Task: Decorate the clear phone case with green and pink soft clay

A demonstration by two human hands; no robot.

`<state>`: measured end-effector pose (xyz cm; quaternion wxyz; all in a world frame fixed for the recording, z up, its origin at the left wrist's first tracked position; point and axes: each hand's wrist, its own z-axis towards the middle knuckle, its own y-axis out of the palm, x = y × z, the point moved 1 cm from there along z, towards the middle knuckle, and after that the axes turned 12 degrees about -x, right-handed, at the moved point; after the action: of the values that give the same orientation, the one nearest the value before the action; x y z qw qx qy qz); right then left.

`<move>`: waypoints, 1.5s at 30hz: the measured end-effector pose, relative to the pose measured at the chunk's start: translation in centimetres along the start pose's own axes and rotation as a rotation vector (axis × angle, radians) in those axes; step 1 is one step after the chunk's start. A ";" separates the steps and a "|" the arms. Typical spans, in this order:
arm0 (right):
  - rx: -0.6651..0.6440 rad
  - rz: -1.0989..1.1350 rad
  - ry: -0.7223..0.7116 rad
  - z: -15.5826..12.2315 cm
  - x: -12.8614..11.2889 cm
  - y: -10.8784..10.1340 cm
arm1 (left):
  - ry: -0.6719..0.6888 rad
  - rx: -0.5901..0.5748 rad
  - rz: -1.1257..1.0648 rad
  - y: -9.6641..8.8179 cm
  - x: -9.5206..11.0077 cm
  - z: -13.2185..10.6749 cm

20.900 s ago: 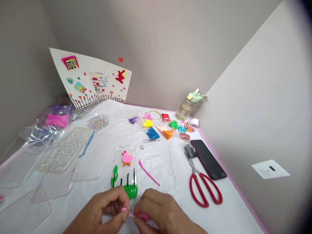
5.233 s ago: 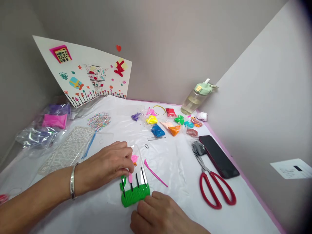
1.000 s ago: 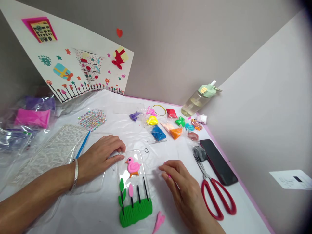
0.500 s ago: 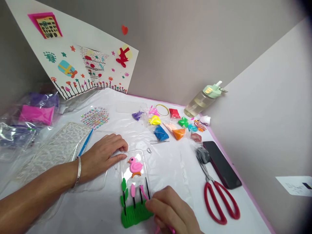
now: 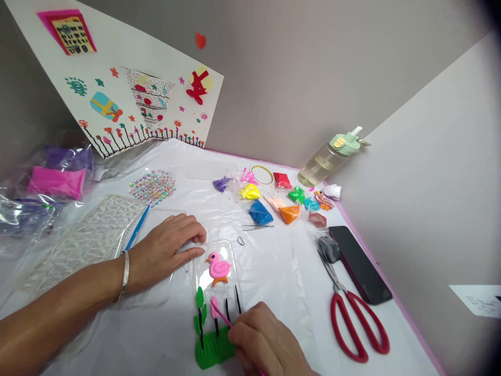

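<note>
A clear phone case [image 5: 225,249] lies on the covered table, bearing a pink clay duck [image 5: 219,267], green clay grass [image 5: 213,349], black stems and a green-leaved plant [image 5: 200,297]. My left hand [image 5: 176,243] rests at the case's upper left corner, thumb and forefinger bent around it. Pinched in my right hand [image 5: 266,339] is a thin pink modelling tool [image 5: 222,314]. Its tip touches the pink clay bud [image 5: 215,307] on a black stem. The tool's lower part is mostly hidden by my hand.
Red-handled scissors [image 5: 358,324] and a phone [image 5: 360,263] lie at right. Farther back are bagged clays [image 5: 260,213], tweezers [image 5: 258,227] and a bottle [image 5: 329,156]. To the left are a blue tool [image 5: 136,228], gems [image 5: 153,187] and a textured clear sheet [image 5: 90,240].
My right hand has shifted slightly left, bringing the pink tool's tip from beside the middle black stem onto the pink bud. My left hand has stayed at the case corner.
</note>
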<state>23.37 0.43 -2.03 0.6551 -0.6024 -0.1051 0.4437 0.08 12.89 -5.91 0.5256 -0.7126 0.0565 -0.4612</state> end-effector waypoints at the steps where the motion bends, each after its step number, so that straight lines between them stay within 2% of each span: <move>1: 0.010 -0.012 0.006 0.1 0.1 0.1 | 0.000 -0.001 0.000 0.0 0.0 0.0; 16: -0.087 -0.009 0.019 0.5 -0.2 0.2 | 0.003 -0.001 0.000 -0.1 0.1 0.2; 23: -0.042 -0.027 0.027 0.7 -0.1 0.7 | 0.003 -0.012 0.007 -0.2 0.3 0.1; 30: -0.077 -0.048 0.026 0.8 -0.3 0.5 | -0.003 -0.016 0.011 -0.2 0.4 0.2; 38: -0.022 -0.125 -0.016 1.1 -0.3 1.4 | -0.001 -0.011 0.009 -0.1 0.3 0.1; 45: 0.052 0.010 0.028 0.7 -0.1 0.7 | -0.001 -0.005 0.002 -0.2 0.3 0.1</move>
<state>22.53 0.73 -2.39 0.6696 -0.5921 -0.0813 0.4410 0.26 12.89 -5.51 0.5245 -0.7142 0.0579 -0.4600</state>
